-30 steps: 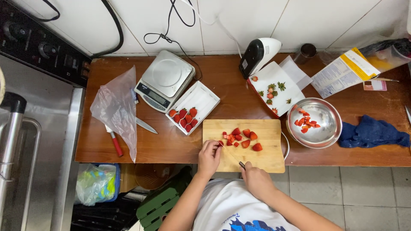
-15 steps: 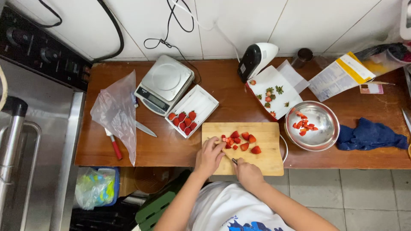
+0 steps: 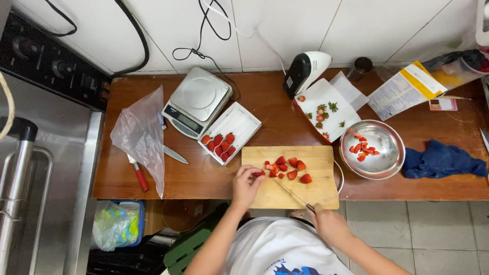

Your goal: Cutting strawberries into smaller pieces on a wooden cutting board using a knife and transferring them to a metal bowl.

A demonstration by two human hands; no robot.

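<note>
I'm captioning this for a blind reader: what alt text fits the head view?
Seen from above, a person's left hand steadies a red strawberry piece on a pale wooden cutting board while the right hand holds a thin-bladed knife over it. A round steel bowl of cut strawberries sits to the right.

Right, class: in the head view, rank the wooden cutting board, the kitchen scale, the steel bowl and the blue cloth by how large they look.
1. Wooden cutting board
2. Kitchen scale
3. Blue cloth and steel bowl: these two look too alike to rank.
</note>
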